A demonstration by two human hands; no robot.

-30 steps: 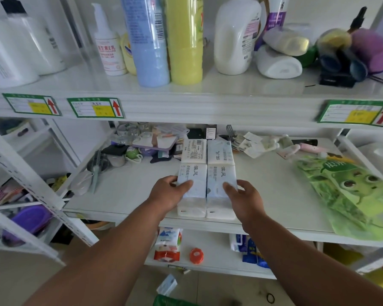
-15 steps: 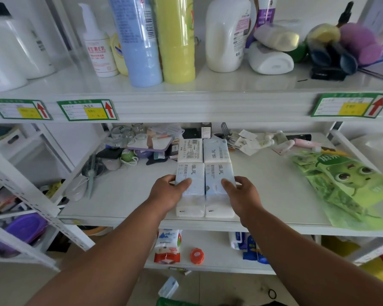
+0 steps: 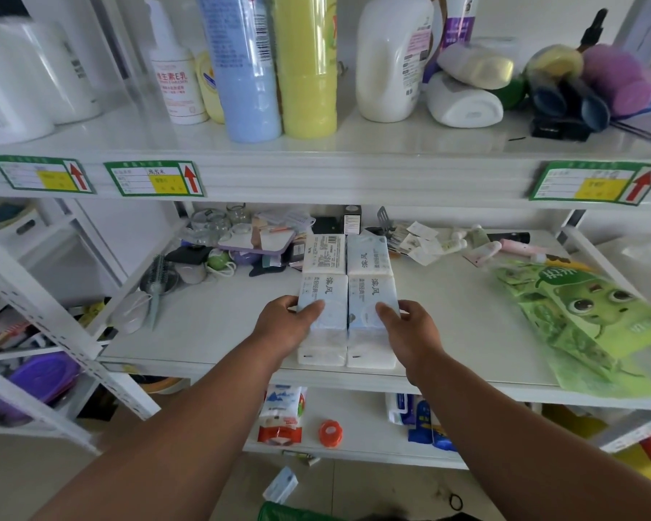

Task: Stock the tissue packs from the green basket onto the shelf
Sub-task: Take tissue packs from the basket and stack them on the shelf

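We have our left hand [image 3: 284, 325] clasping the outer side of the left front tissue pack [image 3: 322, 306] with the thumb lying across its top, and our right hand [image 3: 410, 329] doing the same on the right front tissue pack [image 3: 373, 304], so the pair sits squeezed between our palms on the middle shelf [image 3: 211, 325], just short of two more packs [image 3: 348, 253] lying directly beyond our fingertips. The front ends seem to lie close to the shelf lip under our wrists; if we let go unevenly, a pack could skew or slide off. The wrappers look like slick, soft film over squashy rectangular blocks, so hard squeezing may buckle them. Only a sliver of the green basket [image 3: 297, 515] shows below our forearms
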